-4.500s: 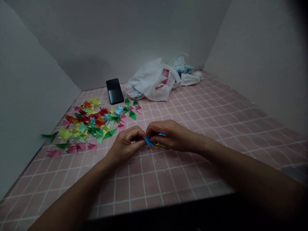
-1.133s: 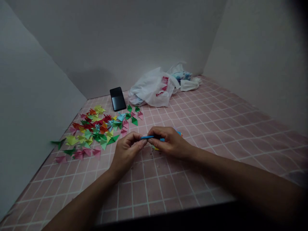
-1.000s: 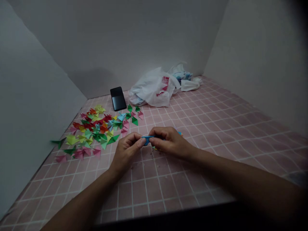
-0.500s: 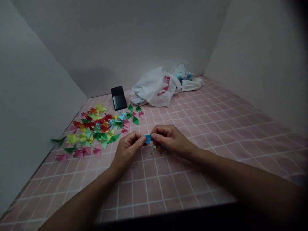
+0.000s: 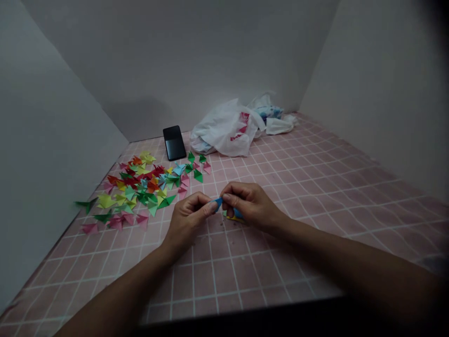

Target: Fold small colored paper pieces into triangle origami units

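Observation:
My left hand (image 5: 187, 220) and my right hand (image 5: 250, 205) meet over the pink checked table (image 5: 298, 187), both pinching a small blue piece of paper (image 5: 219, 203) between fingertips. The paper is mostly hidden by the fingers. Under my right hand a little yellow and blue paper (image 5: 234, 216) shows on the table. A spread of several folded paper triangles (image 5: 143, 187) in green, yellow, red, pink and blue lies to the left of my hands.
A black phone (image 5: 174, 142) leans against the back wall. Beside it lies a crumpled white plastic bag (image 5: 226, 127) with more bags (image 5: 273, 119) behind. Grey walls close in the table at left, back and right.
The blue paper was a long flat strip between my hands a second ago; it now shows as a small folded bit between my fingertips. My hands have drawn closer together.

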Tool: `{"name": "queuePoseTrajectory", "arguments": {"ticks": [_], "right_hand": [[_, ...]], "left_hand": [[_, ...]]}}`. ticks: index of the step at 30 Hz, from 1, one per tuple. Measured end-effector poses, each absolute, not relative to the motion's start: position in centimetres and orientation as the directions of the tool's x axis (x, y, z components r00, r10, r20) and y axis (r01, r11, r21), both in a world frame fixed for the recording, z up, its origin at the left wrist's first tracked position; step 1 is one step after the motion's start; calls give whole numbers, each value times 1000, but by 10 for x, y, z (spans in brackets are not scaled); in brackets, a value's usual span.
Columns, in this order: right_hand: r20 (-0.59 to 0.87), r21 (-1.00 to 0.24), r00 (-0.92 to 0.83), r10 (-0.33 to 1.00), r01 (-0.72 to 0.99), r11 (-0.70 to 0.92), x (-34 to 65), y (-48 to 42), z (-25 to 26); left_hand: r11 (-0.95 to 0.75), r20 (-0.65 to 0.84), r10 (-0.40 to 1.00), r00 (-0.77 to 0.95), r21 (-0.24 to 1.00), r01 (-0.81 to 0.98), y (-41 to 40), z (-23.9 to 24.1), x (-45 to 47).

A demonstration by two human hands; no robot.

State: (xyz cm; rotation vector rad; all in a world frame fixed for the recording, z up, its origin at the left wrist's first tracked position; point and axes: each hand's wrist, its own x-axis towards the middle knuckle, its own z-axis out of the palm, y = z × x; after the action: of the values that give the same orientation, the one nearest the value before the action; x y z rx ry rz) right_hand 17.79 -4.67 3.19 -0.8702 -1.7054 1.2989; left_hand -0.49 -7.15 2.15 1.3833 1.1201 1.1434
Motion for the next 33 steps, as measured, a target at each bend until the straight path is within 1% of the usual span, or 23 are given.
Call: {"name": "queuePoseTrajectory", "arguments": {"ticks": [3,5,7,12,15,17,18,21,22,23,25,27,29,31,33], "right_hand": [[185,-970,-433,883,64,234,177,-46,30],[213,-956,-415,884,99,277,177,-45,29],[221,-952,-403,888,110,287,177,-44,28],[124,-986,-480,868,37,161,176,-44,24],[116,-989,-475,872,22,144,176,-44,25],[155,-976,-469,870,62,207,177,-44,27],[195,-956,-472,860,103,274,178,-44,27],[353,-822,-504,788,236,519,180,-42,28],[375,-793,-515,771,254,554,180,-42,28],[374,-794,-513,773,253,552,180,-42,27],[311,-869,-479,821,207,450,180,-41,25],[233,-937,-441,867,138,322,179,-41,24],[174,-963,-447,878,111,247,177,-42,23],[133,-967,-485,864,130,221,175,-42,21],[102,-970,-516,850,137,199,173,-43,18]], "left_hand": [[-76,68,989,133,995,62,-71,21,-6],[-102,87,985,146,990,98,-71,21,-7],[-134,112,983,148,980,149,-72,23,-7],[-181,153,979,136,957,226,-73,24,-6],[-205,168,972,163,948,244,-73,23,-6],[-202,161,970,180,950,239,-72,22,-6],[-192,148,970,193,953,236,-71,22,-6],[-186,116,956,270,950,251,-68,22,-6],[-206,128,947,294,945,254,-68,23,-6],[-230,150,942,301,940,252,-68,23,-6],[-240,179,950,256,943,231,-68,23,-6],[-162,133,978,160,970,184,-70,22,-5],[-52,40,994,103,992,116,-71,20,-3],[0,-6,995,103,999,53,-71,18,-2],[2,-3,992,123,1000,6,-70,17,-1]]}}
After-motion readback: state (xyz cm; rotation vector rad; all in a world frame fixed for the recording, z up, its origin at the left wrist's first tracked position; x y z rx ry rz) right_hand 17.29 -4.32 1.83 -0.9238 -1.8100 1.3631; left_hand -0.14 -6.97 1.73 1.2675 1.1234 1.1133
